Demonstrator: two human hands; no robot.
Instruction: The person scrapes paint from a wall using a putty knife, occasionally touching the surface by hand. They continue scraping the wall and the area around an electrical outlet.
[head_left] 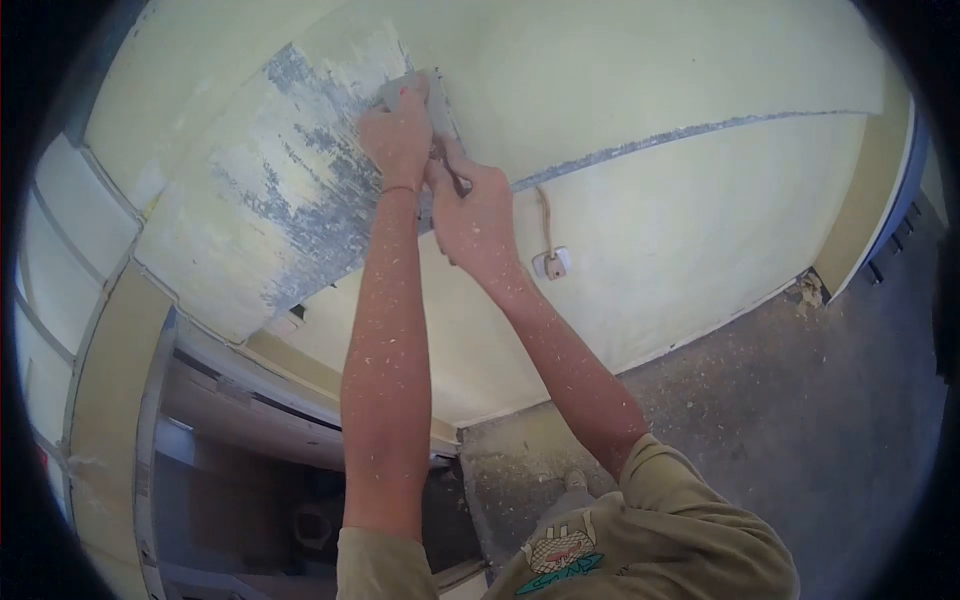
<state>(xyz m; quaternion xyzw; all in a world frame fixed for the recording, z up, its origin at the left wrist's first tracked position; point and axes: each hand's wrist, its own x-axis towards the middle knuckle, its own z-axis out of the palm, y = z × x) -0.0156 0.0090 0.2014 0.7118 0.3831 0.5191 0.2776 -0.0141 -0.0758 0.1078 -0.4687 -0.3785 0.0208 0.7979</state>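
Both my hands are raised to a pale yellow wall, at a patch where the paint is scraped down to grey. A wide flat scraper lies against the wall at the patch's right side. My left hand is closed on the blade end, thumb pointing up along it. Just below and to the right, my right hand wraps round the dark handle, most of which is hidden in the fist. Pale flakes speckle both forearms. The blade's edge is partly covered by my left hand.
A socket box with a cable hangs on the wall below a rough grey seam. At lower left is a dark open cabinet. Flakes litter the grey floor. A door frame stands at right.
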